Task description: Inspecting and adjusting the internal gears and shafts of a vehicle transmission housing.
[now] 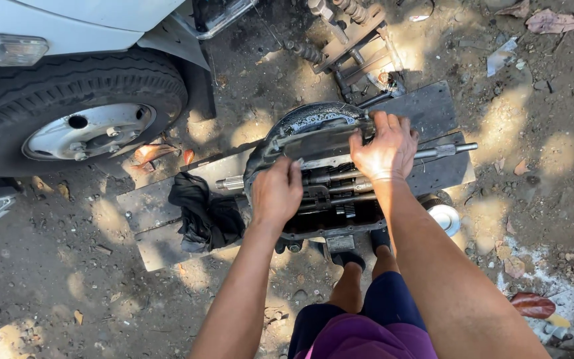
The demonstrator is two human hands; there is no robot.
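An opened gearbox housing [330, 223] lies on flat grey boards [433, 110] on the dirt, its gears and shafts showing inside. A splined shaft [450, 149] sticks out to the right and a shorter one [230, 182] to the left. My left hand [277, 193] grips the housing's left side near the bell end. My right hand [385, 149] presses on the upper edge of the round bell housing [313, 119], fingers curled over it.
A white vehicle's front wheel [74, 113] stands at upper left. A black rag [204, 216] lies on the board left of the gearbox. More metal parts [357, 46] sit beyond it. A small white round bowl [445, 218] rests at right. Dry leaves are scattered about.
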